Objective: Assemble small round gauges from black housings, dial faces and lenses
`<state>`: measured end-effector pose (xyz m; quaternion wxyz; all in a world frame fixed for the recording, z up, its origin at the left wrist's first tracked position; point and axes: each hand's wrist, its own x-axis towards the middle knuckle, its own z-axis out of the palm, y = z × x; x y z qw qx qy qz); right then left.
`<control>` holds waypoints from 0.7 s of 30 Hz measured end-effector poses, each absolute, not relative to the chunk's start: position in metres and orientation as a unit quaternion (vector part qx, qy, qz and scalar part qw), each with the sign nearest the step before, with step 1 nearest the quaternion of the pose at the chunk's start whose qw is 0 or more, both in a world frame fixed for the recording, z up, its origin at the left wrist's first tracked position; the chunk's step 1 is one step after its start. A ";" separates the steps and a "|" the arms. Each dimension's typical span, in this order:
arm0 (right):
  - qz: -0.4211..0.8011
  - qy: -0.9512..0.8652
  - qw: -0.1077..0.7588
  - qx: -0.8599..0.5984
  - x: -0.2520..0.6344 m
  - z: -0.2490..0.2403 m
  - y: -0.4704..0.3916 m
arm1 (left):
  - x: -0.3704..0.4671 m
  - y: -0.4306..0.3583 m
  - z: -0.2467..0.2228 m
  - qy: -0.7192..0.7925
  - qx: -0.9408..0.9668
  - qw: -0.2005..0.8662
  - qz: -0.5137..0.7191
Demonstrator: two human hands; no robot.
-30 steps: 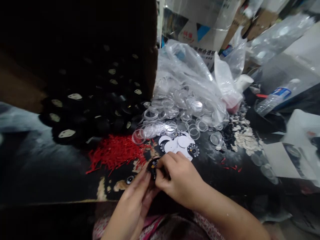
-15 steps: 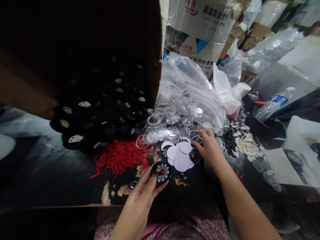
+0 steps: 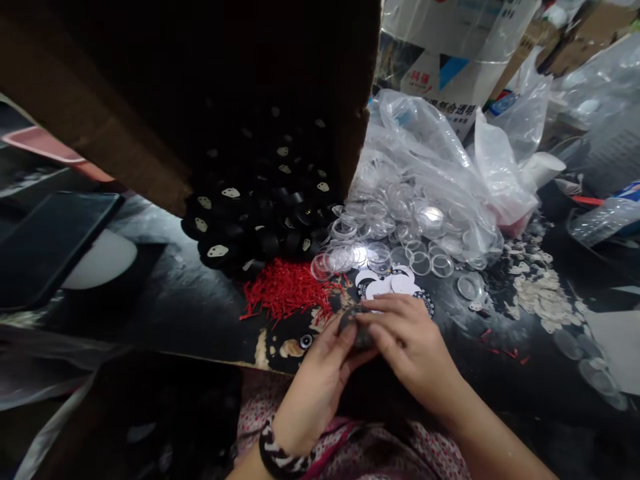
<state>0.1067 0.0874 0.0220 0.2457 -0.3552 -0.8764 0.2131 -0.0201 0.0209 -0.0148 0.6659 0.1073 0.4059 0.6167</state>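
Observation:
My left hand (image 3: 325, 373) is closed around a round black dial piece (image 3: 356, 327), low in front of the body. Over the top of that piece lie the fingers of my right hand (image 3: 413, 343), so both hands meet on it. Its face is blurred and partly covered. Just beyond the fingers, white paper discs (image 3: 383, 287) lie in a pile on the black table (image 3: 200, 320). Red slivers (image 3: 287, 290) are heaped left of them, and clear plastic rings (image 3: 380, 257) lie behind. A small round black part (image 3: 306, 341) sits left of my left hand.
A large carton (image 3: 357, 133) holds black round pieces at the back left. Plastic bags (image 3: 430, 147) cover more clear rings. Pale flat parts (image 3: 545, 293) lie at right, near a plastic bottle (image 3: 603, 220). A dark tablet-like object (image 3: 55, 240) is at far left.
My right hand has moved from the paper discs to the dial piece in my left hand. The view has shifted left, so things appear farther right.

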 end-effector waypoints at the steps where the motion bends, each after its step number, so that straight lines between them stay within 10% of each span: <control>1: 0.228 -0.859 0.244 -0.388 0.105 0.024 0.090 | -0.018 0.019 -0.018 0.420 0.153 0.654 0.610; 9: 0.145 -0.856 0.239 -0.435 0.081 0.013 0.094 | -0.015 0.015 -0.013 0.533 0.349 0.534 0.556; 17: 0.401 -0.840 0.147 -0.334 0.086 0.019 0.078 | -0.099 -0.103 -0.053 0.663 0.352 0.537 0.385; 21: 0.380 -0.834 0.166 -0.364 0.083 0.020 0.076 | -0.149 -0.133 -0.050 0.817 0.247 0.298 0.427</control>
